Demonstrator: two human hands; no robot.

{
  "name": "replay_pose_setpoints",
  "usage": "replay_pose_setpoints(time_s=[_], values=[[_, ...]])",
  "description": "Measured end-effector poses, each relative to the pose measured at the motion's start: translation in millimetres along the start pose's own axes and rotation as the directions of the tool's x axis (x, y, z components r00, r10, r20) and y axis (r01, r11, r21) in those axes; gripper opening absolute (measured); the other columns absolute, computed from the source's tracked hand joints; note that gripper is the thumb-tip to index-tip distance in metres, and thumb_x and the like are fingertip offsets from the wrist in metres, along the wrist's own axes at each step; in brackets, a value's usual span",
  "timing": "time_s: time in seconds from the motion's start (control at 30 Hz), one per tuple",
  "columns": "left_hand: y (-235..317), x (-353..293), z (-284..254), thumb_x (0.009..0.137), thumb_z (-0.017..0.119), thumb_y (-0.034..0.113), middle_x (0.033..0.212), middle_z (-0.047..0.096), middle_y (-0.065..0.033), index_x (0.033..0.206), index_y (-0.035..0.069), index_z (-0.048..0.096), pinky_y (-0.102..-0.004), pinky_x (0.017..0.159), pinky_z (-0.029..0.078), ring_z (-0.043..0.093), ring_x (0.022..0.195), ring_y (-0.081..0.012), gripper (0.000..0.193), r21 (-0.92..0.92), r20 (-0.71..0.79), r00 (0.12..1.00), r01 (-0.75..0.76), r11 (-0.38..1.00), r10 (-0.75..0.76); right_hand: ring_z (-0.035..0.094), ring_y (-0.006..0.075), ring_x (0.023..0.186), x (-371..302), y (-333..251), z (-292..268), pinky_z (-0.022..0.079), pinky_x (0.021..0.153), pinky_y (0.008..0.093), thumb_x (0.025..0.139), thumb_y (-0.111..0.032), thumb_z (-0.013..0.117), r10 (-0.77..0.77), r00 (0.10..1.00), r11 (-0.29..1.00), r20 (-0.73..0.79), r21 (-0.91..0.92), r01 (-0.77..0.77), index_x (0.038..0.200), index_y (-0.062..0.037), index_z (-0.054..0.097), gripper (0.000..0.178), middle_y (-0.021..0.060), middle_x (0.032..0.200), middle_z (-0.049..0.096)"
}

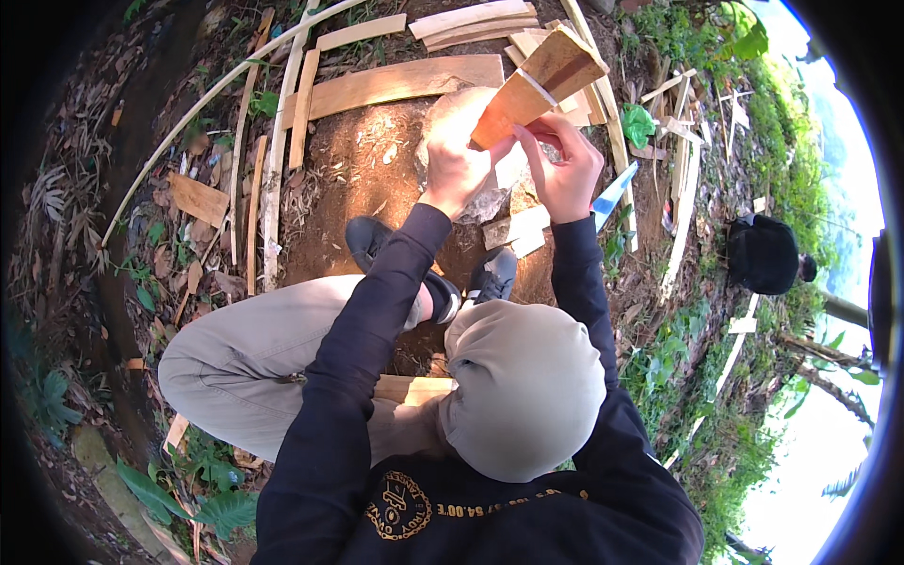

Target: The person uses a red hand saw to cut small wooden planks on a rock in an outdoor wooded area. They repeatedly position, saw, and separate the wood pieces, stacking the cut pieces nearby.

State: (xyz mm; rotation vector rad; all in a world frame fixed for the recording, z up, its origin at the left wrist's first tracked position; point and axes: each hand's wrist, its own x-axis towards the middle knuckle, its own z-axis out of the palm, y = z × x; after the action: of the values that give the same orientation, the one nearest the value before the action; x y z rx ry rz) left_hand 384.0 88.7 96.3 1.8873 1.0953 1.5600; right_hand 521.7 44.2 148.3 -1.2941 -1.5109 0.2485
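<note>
Several short flat wooden pieces (513,110) are stacked together and tilted up in front of me, with a narrow white band (539,90) across them. My left hand (459,171) is closed around their lower left end, thumb along the edge. Close beside the stack, my right hand (569,168) has its thumb and fingers drawn together in a pinch near the lower edge. Whatever sits between those fingertips is too small to make out. Beneath both hands lies a pale stone (488,202), partly hidden by them.
Wooden boards (405,81) and long strips (275,207) lie on the ground ahead and left. To the right are a blue pointed flat thing (615,193), a green plastic bag (637,124) and wood scraps. A dark-clothed person (761,254) is farther right, near a grassy slope.
</note>
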Motion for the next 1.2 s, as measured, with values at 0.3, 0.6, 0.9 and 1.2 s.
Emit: replay_pose_setpoints(time_s=[0.3,0.6,0.9,1.2], values=[[-23.2,9.8,-11.4,0.076,0.086,0.018,0.111,0.072,-0.0148,0.130,-0.003,0.060,-0.0294,0.086,0.056,0.069,0.099,-0.0148,0.064,-0.199,0.211,0.977,0.080,0.977,-0.037,0.066,0.0185,0.109,41.9,-5.8,-5.6,0.050,0.100,0.0345,0.080,-0.011,0.083,0.101,0.960,0.892,0.259,0.405,-0.203,0.111,0.0031,0.067,0.038,0.0103,0.109,0.071],[-53.5,38.4,-28.7,0.073,0.087,0.028,0.116,0.068,-0.0127,0.132,0.004,0.060,-0.0340,0.092,0.054,0.067,0.103,-0.0221,0.069,-0.201,0.477,0.860,-0.096,0.975,0.183,0.066,0.0181,0.108,70.4,-9.8,-15.5,0.054,0.099,0.0337,0.076,0.001,0.084,0.074,0.868,0.946,0.492,0.241,-0.218,0.117,0.0080,0.062,0.046,0.0139,0.117,0.069],[-57.4,-5.4,-15.9,0.076,0.079,0.046,0.093,0.060,-0.0083,0.108,0.008,0.070,-0.0435,0.082,0.047,0.054,0.089,-0.0300,0.050,0.293,0.319,0.945,-0.166,0.942,0.068,0.067,0.0195,0.104,52.6,15.8,-13.5,0.057,0.092,0.0339,0.074,0.008,0.081,0.141,0.978,0.954,0.153,0.241,-0.175,0.121,0.0034,0.059,0.052,0.0141,0.115,0.068],[-50.7,-27.7,35.3,0.086,0.069,0.028,0.082,0.062,-0.0074,0.095,0.011,0.071,-0.0423,0.076,0.046,0.055,0.085,-0.0277,0.020,0.547,0.118,0.981,-0.194,0.815,0.155,0.066,0.0193,0.105,46.9,4.2,-1.9,0.056,0.091,0.0342,0.072,0.010,0.081,0.227,0.974,0.948,0.007,0.229,-0.223,0.123,0.0016,0.057,0.056,0.0125,0.115,0.068]])
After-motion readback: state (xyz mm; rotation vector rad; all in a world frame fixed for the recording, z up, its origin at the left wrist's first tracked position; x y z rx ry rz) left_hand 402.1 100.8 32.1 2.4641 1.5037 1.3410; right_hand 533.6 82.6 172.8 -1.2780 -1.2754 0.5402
